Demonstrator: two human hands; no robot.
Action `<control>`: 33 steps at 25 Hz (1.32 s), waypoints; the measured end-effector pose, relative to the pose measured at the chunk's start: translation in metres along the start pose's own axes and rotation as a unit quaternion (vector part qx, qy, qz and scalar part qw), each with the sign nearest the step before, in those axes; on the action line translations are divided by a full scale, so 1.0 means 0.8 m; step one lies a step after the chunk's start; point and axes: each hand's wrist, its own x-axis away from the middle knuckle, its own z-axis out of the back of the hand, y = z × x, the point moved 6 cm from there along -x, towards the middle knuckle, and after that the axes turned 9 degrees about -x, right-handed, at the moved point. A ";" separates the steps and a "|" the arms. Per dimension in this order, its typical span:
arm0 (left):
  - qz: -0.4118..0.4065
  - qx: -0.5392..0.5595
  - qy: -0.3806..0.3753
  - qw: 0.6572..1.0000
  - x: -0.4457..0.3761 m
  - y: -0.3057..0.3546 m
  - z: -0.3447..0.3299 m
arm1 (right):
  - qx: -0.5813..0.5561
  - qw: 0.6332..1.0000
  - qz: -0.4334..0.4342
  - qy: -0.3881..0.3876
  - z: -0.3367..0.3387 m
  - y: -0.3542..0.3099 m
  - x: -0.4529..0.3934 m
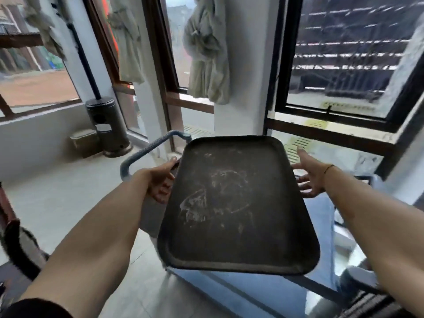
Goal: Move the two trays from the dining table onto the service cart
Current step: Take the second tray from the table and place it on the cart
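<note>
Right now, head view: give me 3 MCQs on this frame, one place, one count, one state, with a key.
1. Where is the tray?
A. Over the cart
B. On the floor
C. On the window ledge

2. How many trays are in view?
A. Three
B. One
C. Two

3. How does the right hand stand?
A. Clenched on the cart handle
B. Flat under the tray
C. Open, beside the tray's right edge

Key:
1 A, the tray sits above the cart's shiny top, between its handles.
2 B, only one dark tray shows.
3 C, its fingers are spread and apart from the rim, while the left hand grips the tray's left edge.
</note>
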 end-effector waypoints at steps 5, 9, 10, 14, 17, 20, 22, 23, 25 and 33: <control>-0.025 -0.071 -0.053 0.996 -0.054 0.090 -0.098 | -0.070 0.995 -0.023 0.063 0.120 0.047 0.005; -0.031 -0.124 -0.118 0.985 -0.089 0.131 -0.165 | -0.120 0.985 -0.046 0.112 0.175 0.087 0.010; -0.031 -0.135 -0.129 0.982 -0.097 0.136 -0.177 | -0.129 0.983 -0.054 0.119 0.182 0.096 0.010; -0.034 -0.162 -0.160 0.973 -0.133 0.147 -0.206 | -0.140 0.977 -0.072 0.144 0.193 0.117 0.001; -0.039 -0.173 -0.159 0.971 -0.161 0.148 -0.207 | -0.153 0.972 -0.082 0.158 0.182 0.132 -0.019; -0.035 -0.178 -0.156 0.971 -0.191 0.140 -0.201 | -0.149 0.970 -0.095 0.165 0.159 0.149 -0.042; -0.025 -0.181 -0.169 0.968 -0.210 0.128 -0.203 | -0.137 0.970 -0.109 0.167 0.145 0.161 -0.055; -0.019 -0.185 -0.180 0.966 -0.219 0.120 -0.205 | -0.127 0.970 -0.118 0.170 0.139 0.167 -0.062; -0.008 -0.198 -0.193 0.961 -0.231 0.105 -0.211 | -0.115 0.968 -0.136 0.178 0.130 0.177 -0.072; 0.029 -0.259 -0.172 0.950 -0.262 0.075 -0.230 | -0.113 0.960 -0.173 0.191 0.104 0.215 -0.110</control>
